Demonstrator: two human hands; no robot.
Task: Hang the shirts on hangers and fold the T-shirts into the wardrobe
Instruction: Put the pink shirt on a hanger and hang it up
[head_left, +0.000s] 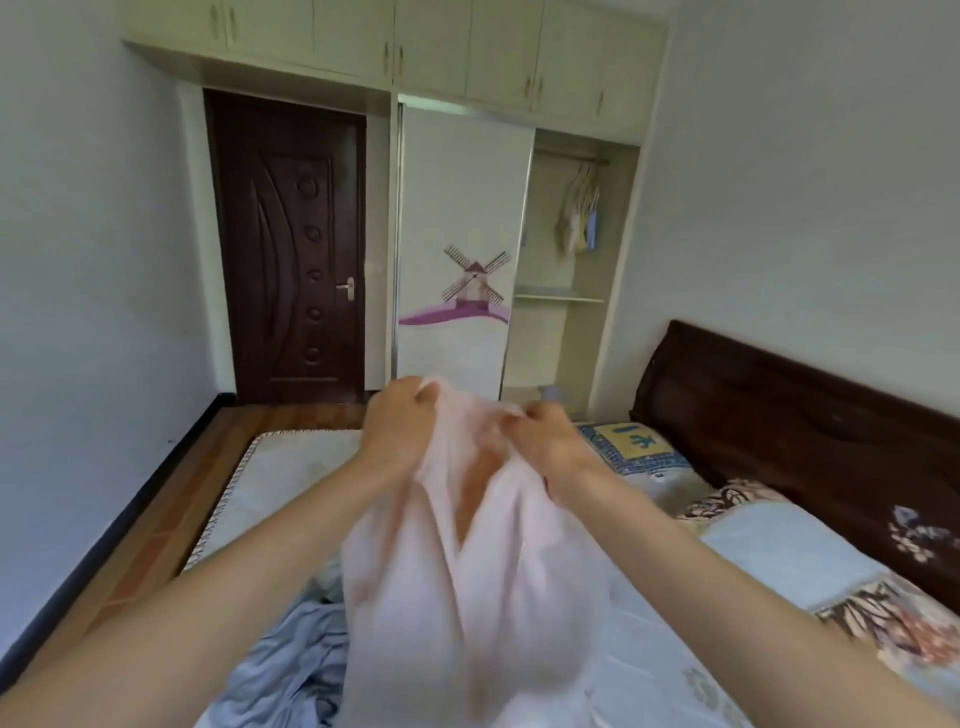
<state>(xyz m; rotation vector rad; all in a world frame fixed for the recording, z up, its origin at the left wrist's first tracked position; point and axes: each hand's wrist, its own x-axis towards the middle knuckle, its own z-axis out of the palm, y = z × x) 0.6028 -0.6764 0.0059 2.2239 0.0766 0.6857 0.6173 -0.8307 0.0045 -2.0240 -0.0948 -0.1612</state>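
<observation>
Both hands, left (397, 421) and right (545, 436), are pinching one pink shirt (478, 587) with curled fingers, holding it over the bed (291, 467). One blue garment (291, 665) is lying crumpled by the bed's near left edge.

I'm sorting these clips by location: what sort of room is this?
A home bedroom, most likely. A bed with a dark wooden headboard fills the foreground, and a built-in wardrobe with clothes on a rail stands on the far wall beside a dark door.

Home bedroom: bed (291, 467), wardrobe (566, 260).
</observation>
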